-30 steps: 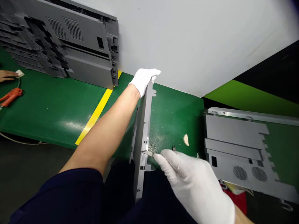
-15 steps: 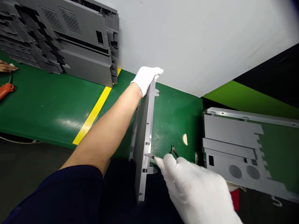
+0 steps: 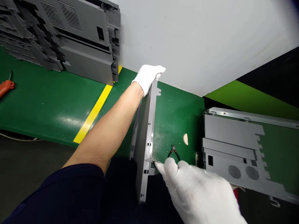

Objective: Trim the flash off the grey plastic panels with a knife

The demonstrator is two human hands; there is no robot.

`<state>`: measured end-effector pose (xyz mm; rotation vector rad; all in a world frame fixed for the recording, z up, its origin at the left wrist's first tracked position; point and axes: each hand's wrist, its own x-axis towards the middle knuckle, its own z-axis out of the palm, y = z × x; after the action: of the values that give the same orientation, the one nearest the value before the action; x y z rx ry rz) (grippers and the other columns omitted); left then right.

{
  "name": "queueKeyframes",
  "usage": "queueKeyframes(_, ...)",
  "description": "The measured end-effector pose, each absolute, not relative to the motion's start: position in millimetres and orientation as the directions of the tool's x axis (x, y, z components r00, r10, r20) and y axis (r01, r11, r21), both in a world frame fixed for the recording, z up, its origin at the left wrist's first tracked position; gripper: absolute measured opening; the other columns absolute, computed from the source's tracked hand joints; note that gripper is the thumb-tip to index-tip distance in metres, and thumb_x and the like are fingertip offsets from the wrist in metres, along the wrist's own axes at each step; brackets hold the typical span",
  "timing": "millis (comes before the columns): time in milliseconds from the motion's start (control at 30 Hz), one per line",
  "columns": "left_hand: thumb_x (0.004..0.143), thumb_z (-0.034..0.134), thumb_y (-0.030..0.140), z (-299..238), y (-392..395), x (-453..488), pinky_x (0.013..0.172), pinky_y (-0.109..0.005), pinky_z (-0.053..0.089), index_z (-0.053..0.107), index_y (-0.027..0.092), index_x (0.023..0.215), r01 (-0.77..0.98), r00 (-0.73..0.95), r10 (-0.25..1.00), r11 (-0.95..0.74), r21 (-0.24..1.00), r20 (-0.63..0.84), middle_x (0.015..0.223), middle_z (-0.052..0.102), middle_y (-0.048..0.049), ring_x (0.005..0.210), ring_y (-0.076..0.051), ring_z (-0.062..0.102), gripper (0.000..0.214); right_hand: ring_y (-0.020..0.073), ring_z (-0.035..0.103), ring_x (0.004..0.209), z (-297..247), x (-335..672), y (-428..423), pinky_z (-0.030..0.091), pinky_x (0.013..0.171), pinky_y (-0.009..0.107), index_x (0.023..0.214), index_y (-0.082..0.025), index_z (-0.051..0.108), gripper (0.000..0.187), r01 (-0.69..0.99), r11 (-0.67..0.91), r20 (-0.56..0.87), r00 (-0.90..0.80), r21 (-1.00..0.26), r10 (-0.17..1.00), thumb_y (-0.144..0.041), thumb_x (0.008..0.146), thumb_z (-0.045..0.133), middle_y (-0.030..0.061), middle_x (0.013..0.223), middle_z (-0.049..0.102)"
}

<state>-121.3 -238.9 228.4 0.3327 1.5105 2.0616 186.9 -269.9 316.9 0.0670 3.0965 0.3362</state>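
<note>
A grey plastic panel [image 3: 145, 130] stands on its edge in front of me, its narrow side with small slots facing up. My left hand [image 3: 148, 77], in a white glove, is closed around the panel's far end. My right hand [image 3: 196, 189], also gloved in white, grips a thin-bladed knife [image 3: 151, 161] whose handle is hidden in the fist. The blade's tip rests against the panel's narrow edge, between two slots. Just beyond the right hand lie small pliers [image 3: 173, 151] with dark handles on the green table [image 3: 173, 109].
Dark grey moulded panels [image 3: 86, 59] stand at the back left by a yellow tape line [image 3: 93, 115]. An orange-handled tool [image 3: 7, 87] lies far left. A pale half-round piece [image 3: 185, 139] sits near the pliers. Another grey panel [image 3: 231, 149] is at the right. A white wall [image 3: 187, 40] rises behind.
The knife blade has slid slightly along the panel's edge toward me, with my right hand. A co-worker's hand at the far left has gone out of view. My left hand keeps its hold.
</note>
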Motion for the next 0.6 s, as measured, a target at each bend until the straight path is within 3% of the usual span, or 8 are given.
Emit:
queueKeyframes(467, 0.078, 0.072, 0.015, 229.9, -239.5, -120.6, 0.058, -0.032, 0.033, 0.044, 0.021, 0.055, -0.283, -0.811, 0.573, -0.203, 0.938, -0.121, 0.047, 0.041, 0.0032, 0.052, -0.011, 0.034, 0.037, 0.0187, 0.052, 0.033, 314.3, 194.2, -266.1, 0.015, 0.042, 0.034, 0.079, -0.025, 0.058, 0.03, 0.011, 0.979, -0.069, -0.997, 0.203, 0.026, -0.034, 0.103, 0.042, -0.004, 0.047, 0.05)
queueKeyframes(600, 0.079, 0.07, 0.014, 234.4, -240.8, -117.7, 0.056, -0.031, 0.032, 0.043, 0.021, 0.054, -0.289, -0.81, 0.572, -0.194, 0.938, -0.131, 0.047, 0.04, 0.0035, 0.05, -0.01, 0.033, 0.037, 0.0158, 0.048, 0.035, 312.9, 195.3, -266.1, 0.013, 0.044, 0.032, 0.076, -0.025, 0.056, 0.035, 0.042, 0.988, -0.071, -0.996, 0.15, 0.053, -0.04, 0.104, 0.042, -0.0032, 0.046, 0.051)
